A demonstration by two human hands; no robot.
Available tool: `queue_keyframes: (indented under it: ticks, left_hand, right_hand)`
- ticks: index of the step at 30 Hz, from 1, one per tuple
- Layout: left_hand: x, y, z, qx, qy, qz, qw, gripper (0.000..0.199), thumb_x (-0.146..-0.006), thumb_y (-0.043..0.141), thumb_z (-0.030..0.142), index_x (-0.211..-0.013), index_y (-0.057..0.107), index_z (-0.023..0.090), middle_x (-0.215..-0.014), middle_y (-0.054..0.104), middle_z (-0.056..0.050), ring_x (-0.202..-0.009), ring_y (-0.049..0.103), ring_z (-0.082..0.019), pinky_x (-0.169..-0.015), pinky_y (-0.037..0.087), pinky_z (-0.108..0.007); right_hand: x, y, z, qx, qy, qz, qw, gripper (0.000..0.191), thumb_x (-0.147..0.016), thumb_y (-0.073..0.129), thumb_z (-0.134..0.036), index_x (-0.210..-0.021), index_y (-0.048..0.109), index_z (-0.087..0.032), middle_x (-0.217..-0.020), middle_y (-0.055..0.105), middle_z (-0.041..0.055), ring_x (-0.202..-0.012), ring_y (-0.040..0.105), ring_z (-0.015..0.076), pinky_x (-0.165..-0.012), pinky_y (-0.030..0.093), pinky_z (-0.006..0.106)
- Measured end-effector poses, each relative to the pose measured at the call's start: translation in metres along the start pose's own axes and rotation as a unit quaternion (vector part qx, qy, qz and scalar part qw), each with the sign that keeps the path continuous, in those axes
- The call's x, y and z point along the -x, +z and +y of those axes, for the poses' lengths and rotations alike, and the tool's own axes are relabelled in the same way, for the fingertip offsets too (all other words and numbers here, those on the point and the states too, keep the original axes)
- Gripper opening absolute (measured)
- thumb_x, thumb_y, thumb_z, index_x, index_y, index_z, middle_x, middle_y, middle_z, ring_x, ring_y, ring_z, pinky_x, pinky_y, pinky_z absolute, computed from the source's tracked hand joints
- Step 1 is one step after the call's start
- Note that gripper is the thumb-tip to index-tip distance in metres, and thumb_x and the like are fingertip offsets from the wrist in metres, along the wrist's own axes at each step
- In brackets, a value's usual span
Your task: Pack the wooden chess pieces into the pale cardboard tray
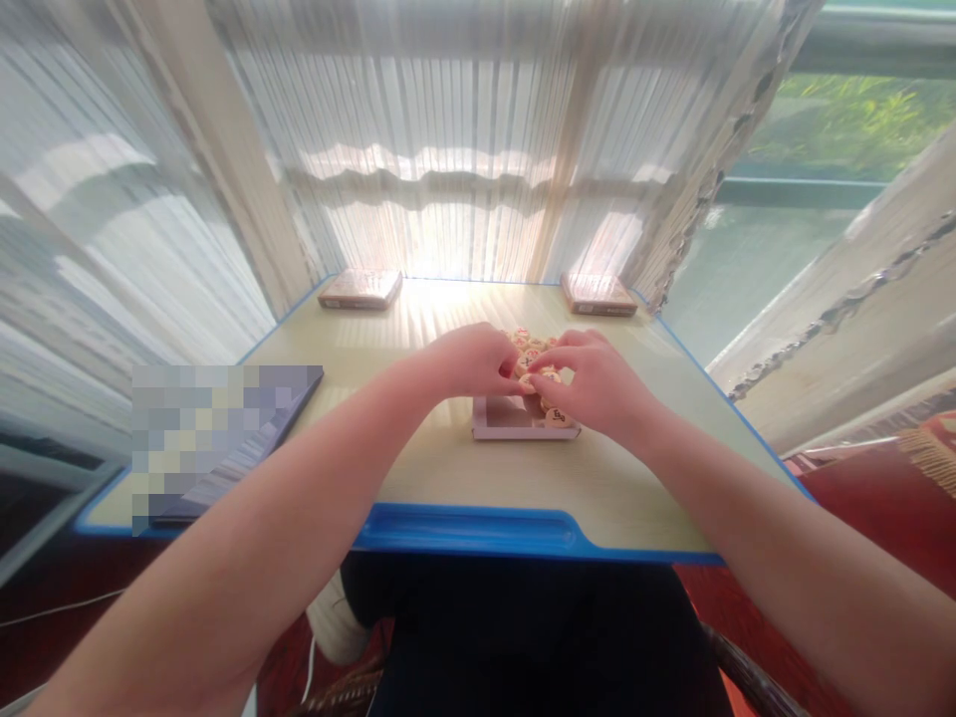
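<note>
A shallow white box [527, 433] stands on the table, with several round wooden pieces [557, 417] bearing red or dark characters in its right and back parts. Its front left part shows a bare bottom. My left hand [482, 360] reaches over the box's left side, its fingers curled at the pieces; what they hold is hidden. From the right, my right hand [594, 376] bends over the pieces, thumb and fingers around one of them near the middle of the box. The fingertips of both hands are close together.
Two flat boxes lie at the table's back edge, one at left [361, 289] and one at right [598, 294]. A dark flat object [295, 408], partly pixelated, is at the left. The pale table [440, 463] has a blue rim and a blue front trough [470, 530]. Curtains hang behind.
</note>
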State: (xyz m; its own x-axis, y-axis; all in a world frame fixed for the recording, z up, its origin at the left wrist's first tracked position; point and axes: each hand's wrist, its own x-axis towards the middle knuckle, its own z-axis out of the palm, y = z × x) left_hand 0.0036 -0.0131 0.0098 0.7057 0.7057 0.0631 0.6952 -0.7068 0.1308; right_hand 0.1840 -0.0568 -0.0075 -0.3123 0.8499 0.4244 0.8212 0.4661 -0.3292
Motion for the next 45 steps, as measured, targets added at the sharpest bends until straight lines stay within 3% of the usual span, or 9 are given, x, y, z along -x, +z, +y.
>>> queue_keyframes:
  ticks: [6, 30, 45]
  left_hand:
    - [-0.001, 0.001, 0.0, -0.014, 0.008, -0.008, 1.0, 0.033, -0.071, 0.055, 0.045, -0.055, 0.064, 0.018, -0.049, 0.056, -0.001, -0.05, 0.047, -0.013, -0.051, 0.027, -0.027]
    - [-0.003, 0.003, -0.007, -0.02, -0.004, 0.002, 1.0, 0.033, -0.071, 0.055, 0.047, -0.057, 0.064, 0.019, -0.051, 0.056, 0.0, -0.049, 0.043, -0.012, -0.05, 0.026, -0.027]
    - [-0.002, 0.003, -0.009, -0.003, -0.009, -0.014, 1.0, 0.032, -0.073, 0.053, 0.045, -0.057, 0.063, 0.019, -0.052, 0.057, 0.0, -0.052, 0.046, -0.012, -0.053, 0.028, -0.026]
  right_hand:
    - [0.0, 0.003, 0.0, 0.035, -0.018, -0.044, 0.998, 0.016, -0.074, 0.06, -0.027, -0.078, 0.076, -0.027, -0.077, 0.058, 0.0048, -0.083, 0.049, 0.0215, -0.077, 0.039, 0.033]
    - [-0.004, 0.01, 0.008, 0.015, -0.047, -0.029, 0.998, 0.013, -0.075, 0.063, -0.029, -0.078, 0.074, -0.024, -0.079, 0.063, 0.0043, -0.084, 0.053, 0.0208, -0.08, 0.04, 0.032]
    - [-0.002, 0.008, 0.008, 0.001, -0.014, 0.018, 1.0, 0.02, -0.074, 0.059, -0.026, -0.087, 0.074, -0.022, -0.081, 0.062, 0.0054, -0.086, 0.053, 0.0224, -0.08, 0.041, 0.034]
